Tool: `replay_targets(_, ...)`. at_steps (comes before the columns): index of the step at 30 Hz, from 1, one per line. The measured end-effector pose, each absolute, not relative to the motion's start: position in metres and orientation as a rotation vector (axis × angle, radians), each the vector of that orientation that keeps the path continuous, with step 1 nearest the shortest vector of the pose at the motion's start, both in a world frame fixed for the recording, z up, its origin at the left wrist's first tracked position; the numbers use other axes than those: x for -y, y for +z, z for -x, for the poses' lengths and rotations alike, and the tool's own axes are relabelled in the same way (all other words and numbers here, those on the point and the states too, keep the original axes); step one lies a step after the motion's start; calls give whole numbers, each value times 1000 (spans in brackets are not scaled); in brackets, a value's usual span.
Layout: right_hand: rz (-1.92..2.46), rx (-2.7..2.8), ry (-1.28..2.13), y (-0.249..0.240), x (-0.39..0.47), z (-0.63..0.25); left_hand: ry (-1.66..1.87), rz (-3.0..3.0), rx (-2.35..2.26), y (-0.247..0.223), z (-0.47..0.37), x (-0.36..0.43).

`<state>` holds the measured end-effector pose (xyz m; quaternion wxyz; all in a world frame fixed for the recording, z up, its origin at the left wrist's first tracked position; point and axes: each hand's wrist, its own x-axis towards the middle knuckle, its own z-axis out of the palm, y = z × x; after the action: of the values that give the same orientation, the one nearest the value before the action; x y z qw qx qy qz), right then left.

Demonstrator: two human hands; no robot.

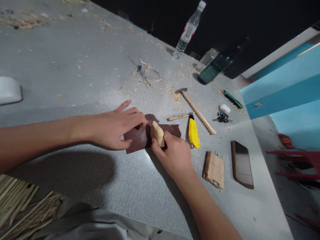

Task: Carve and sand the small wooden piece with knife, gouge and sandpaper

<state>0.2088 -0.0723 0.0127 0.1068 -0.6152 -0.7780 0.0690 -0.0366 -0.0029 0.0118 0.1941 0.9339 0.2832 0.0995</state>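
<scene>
I see the left hand (pixel 113 125) flat on a dark brown sandpaper sheet (pixel 140 136), fingers spread and pressing it down on the grey surface (pixel 75 66), grip apart, nothing clasped. My right hand (pixel 175 155) has its grip clamped on a small pale wood piece (pixel 157 132), which sits on the sandpaper, near its middle, just beside the left fingertips. Right of the sandpaper: yellow utility knife (pixel 193 133), close to the right hand's knuckles. Beyond it a thin wooden stick (pixel 178 117) and a hammer (pixel 196 110) with a wooden handle, lying flat. Near the surface's right edge: a flat wood block (pixel 214 170), a dark phone (pixel 242 164), keys (pixel 222 117), a green pen (pixel 232 99). Far side: clear plastic bottle (pixel 188 30), dark glass bottle (pixel 220 65), a wire ring (pixel 152 74). Wood shavings scattered over the far surface. Bamboo strips (pixel 22 206) piled lower left, below the surface edge.
</scene>
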Motion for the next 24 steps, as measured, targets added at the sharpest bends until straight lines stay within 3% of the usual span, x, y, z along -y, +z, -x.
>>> replay_targets(24,1798,2358,288,16,79,-200,199,-2570,-849,15,35,2)
